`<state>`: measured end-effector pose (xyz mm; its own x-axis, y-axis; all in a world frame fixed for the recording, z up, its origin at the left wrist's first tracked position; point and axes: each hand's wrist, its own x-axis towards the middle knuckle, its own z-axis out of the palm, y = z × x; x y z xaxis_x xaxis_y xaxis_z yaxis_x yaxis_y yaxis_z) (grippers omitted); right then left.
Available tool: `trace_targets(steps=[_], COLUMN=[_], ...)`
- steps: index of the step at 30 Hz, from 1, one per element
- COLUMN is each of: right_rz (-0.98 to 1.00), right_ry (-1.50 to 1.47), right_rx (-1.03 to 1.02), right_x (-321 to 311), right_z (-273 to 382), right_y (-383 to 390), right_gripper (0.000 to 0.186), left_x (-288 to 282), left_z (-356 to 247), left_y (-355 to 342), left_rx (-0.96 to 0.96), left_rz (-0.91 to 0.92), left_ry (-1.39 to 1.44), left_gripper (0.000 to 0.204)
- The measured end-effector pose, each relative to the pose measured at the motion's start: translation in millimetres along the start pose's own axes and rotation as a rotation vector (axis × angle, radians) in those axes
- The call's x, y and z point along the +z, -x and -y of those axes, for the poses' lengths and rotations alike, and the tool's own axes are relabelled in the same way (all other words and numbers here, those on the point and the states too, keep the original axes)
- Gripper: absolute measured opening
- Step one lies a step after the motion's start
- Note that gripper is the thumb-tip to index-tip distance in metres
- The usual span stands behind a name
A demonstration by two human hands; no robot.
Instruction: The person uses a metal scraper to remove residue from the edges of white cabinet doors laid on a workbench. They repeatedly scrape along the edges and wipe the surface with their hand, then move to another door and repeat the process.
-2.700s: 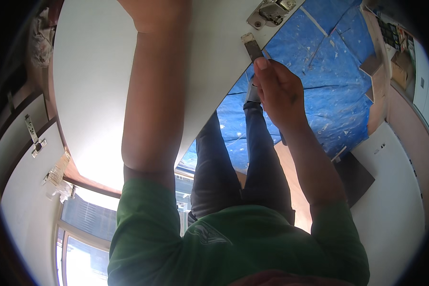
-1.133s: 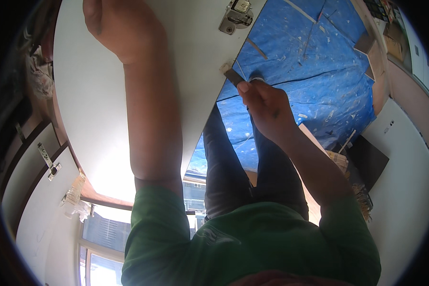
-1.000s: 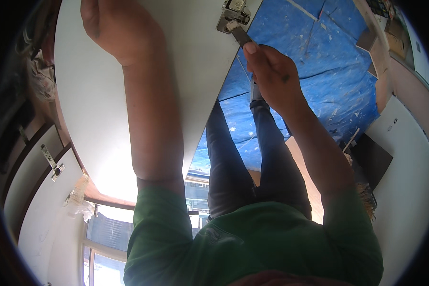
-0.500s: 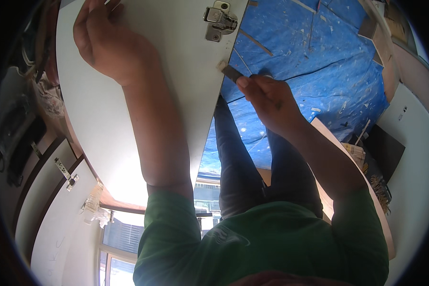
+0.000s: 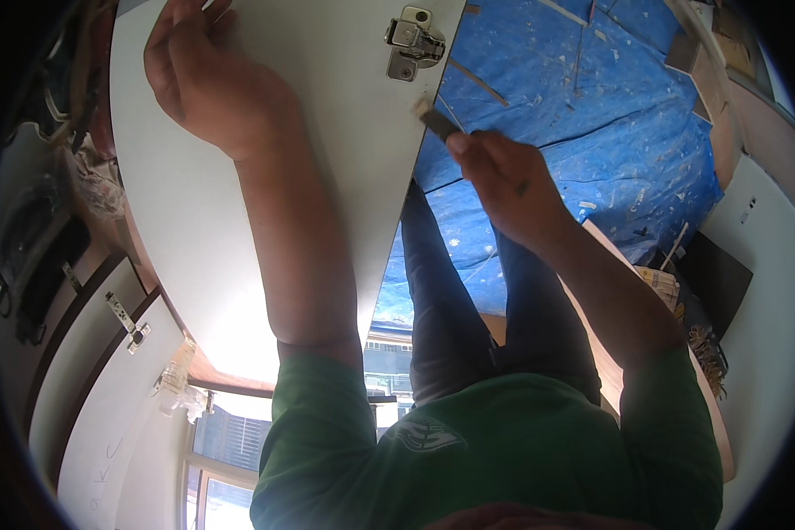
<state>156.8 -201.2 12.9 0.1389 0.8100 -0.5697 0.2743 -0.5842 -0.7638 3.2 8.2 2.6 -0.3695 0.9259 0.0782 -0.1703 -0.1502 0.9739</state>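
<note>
A white panel (image 5: pixel 194 194), like a cabinet door, stretches in front of me with a metal hinge (image 5: pixel 412 42) fixed near its right edge. My left hand (image 5: pixel 216 84) rests on the panel at the upper left, its fingers loosely bent and apart, nothing seen in them; some fingertips are cut off by the top of the picture. Held in my closed right hand (image 5: pixel 501 177) is a small flat brush (image 5: pixel 439 124) with a dark band and pale bristles. Its tip meets the panel's right edge just below the hinge. My fingers hide the handle.
Blue sheeting (image 5: pixel 627 115) with scraps and strips covers the floor on the right. At the lower left stand more white panels (image 5: pixel 119 397), one with a hinge (image 5: pixel 132 331). A board (image 5: pixel 592 291) leans beside my right arm. A window (image 5: pixel 225 450) is at the lower left.
The brush tip and my right hand have shifted slightly up along the panel edge. The panel and my left hand appear a little further right in the picture.
</note>
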Motion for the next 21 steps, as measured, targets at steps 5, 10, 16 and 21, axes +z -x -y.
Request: trace_targets(steps=[5,10,16,21], right_rz=[-0.054,0.081,-0.041,-0.016], right_ry=[-0.093,0.089,-0.040,-0.060], right_rx=[0.029,0.025,-0.014,-0.026], right_x=[-10.7,0.6,-5.6,-1.0], right_z=[13.4,2.8,9.1,1.6], right_y=[-27.4,7.2,-18.6,-11.0], right_gripper=[0.052,0.050,0.050,0.053], left_x=[0.3,2.0,0.2,-1.6], left_z=[-2.9,-2.1,-0.8,-1.2], left_y=[0.5,1.6,0.1,0.6], left_rx=[0.006,0.005,0.001,0.015], left_rz=[0.016,-0.007,0.013,0.016], left_ry=[-0.013,-0.023,-0.009,-0.018], left_gripper=[0.027,0.027,0.026,0.027])
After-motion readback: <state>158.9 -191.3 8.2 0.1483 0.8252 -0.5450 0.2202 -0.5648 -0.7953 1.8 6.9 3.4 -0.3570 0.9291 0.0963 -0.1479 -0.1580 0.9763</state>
